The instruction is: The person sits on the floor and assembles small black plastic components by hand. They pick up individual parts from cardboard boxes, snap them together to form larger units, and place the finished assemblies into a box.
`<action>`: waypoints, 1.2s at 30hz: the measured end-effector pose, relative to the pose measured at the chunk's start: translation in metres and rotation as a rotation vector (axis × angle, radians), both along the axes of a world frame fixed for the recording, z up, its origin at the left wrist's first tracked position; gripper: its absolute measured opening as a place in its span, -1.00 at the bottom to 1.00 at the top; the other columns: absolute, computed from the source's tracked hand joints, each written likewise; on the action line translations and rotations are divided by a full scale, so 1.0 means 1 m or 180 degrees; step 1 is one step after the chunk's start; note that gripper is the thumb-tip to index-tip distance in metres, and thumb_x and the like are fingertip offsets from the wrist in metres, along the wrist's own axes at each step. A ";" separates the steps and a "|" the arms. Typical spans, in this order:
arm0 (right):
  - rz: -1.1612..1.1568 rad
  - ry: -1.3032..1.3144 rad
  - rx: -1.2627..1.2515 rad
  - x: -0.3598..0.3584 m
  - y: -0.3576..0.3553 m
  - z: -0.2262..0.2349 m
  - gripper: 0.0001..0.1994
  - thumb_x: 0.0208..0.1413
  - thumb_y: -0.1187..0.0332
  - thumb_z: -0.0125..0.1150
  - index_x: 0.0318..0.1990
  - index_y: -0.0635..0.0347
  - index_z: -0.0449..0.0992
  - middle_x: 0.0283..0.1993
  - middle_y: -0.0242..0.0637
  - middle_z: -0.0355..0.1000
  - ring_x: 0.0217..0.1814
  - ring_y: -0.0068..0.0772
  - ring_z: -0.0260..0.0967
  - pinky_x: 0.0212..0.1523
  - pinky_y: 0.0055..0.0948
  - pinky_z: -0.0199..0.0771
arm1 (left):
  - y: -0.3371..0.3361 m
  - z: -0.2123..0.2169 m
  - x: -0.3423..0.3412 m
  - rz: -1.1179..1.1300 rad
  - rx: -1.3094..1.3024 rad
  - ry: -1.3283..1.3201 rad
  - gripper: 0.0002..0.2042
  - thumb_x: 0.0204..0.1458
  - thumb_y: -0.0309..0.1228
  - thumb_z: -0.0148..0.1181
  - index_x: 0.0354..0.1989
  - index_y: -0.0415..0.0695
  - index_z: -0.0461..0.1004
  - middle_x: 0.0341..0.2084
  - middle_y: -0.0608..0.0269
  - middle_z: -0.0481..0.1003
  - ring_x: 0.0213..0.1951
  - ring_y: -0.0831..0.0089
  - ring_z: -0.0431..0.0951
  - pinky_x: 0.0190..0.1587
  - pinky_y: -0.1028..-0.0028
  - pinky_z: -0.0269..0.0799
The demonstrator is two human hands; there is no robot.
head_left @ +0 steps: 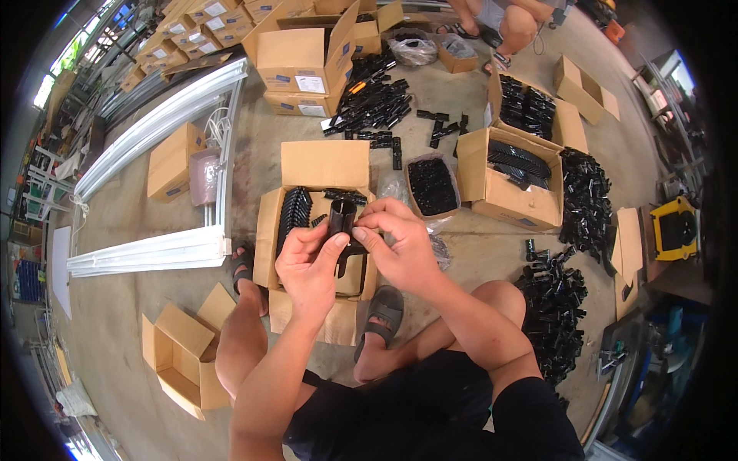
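Observation:
A black pipe fitting [342, 217], with a round open socket at the top and an arm sticking out below, is held up in front of me. My left hand [309, 269] grips it between thumb and fingers on its left side. My right hand [396, 242] is closed at its right side, thumb and fingertips pinched together; whether a small part sits between them is hidden. Right below both hands stands an open cardboard box [327, 165], with a row of black fittings [295, 213] stacked along its left side.
Right of my box are a small box of little black parts [432, 187], a larger box of fittings [511, 200] and loose piles of fittings [553, 307]. White metal profiles [154, 253] lie at left, near an opened carton [181, 349]. Another person [500, 27] sits at the far side.

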State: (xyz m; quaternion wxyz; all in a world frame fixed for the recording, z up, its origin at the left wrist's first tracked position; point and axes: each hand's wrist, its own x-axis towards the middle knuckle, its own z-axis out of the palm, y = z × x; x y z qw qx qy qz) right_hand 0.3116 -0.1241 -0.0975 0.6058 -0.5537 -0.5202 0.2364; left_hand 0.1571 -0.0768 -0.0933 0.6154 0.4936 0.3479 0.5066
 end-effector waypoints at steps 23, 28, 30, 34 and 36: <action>0.0564 0.0638 -0.0368 0.000 -0.002 0.007 -0.90 0.20 0.53 0.28 -0.20 0.38 0.52 -0.12 -0.24 0.46 -0.02 -0.41 0.45 0.04 -0.43 0.46 | -0.002 0.012 -0.003 -0.0090 -0.0064 -0.0098 -0.83 0.12 -0.66 0.34 -0.16 -0.34 0.50 -0.16 0.10 0.65 -0.15 0.57 0.61 -0.02 0.55 0.55; 0.0439 0.0352 -0.0305 -0.002 -0.004 0.016 -0.92 0.22 0.53 0.27 -0.21 0.37 0.54 -0.11 -0.23 0.47 -0.02 -0.40 0.45 0.04 -0.42 0.45 | -0.003 0.011 -0.004 -0.0054 -0.0056 -0.0130 -0.82 0.12 -0.64 0.35 -0.15 -0.35 0.50 -0.19 0.10 0.66 -0.17 0.58 0.62 -0.07 0.58 0.54; 0.0508 0.0850 -0.0280 -0.007 -0.001 0.014 -0.93 0.22 0.53 0.26 -0.22 0.37 0.54 -0.10 -0.22 0.47 -0.03 -0.39 0.45 0.03 -0.42 0.45 | -0.003 0.016 -0.003 -0.0042 -0.0015 -0.0221 -0.83 0.12 -0.63 0.36 -0.16 -0.35 0.50 -0.20 0.11 0.66 -0.17 0.58 0.61 -0.07 0.58 0.54; 0.0550 0.0284 -0.0286 -0.003 -0.003 0.013 -0.92 0.21 0.56 0.26 -0.18 0.35 0.52 -0.06 -0.22 0.44 -0.02 -0.41 0.45 0.05 -0.43 0.46 | -0.003 0.013 -0.009 -0.0058 -0.0026 -0.0070 -0.82 0.12 -0.64 0.36 -0.16 -0.35 0.50 -0.19 0.10 0.66 -0.17 0.58 0.62 -0.06 0.57 0.54; 0.0571 0.0666 -0.0173 -0.004 0.000 0.013 -0.91 0.21 0.57 0.26 -0.17 0.34 0.51 -0.07 -0.22 0.44 -0.03 -0.40 0.45 0.05 -0.42 0.47 | -0.002 0.014 -0.007 -0.0070 0.0007 -0.0090 -0.82 0.11 -0.65 0.36 -0.16 -0.34 0.50 -0.18 0.10 0.66 -0.17 0.57 0.62 -0.06 0.56 0.55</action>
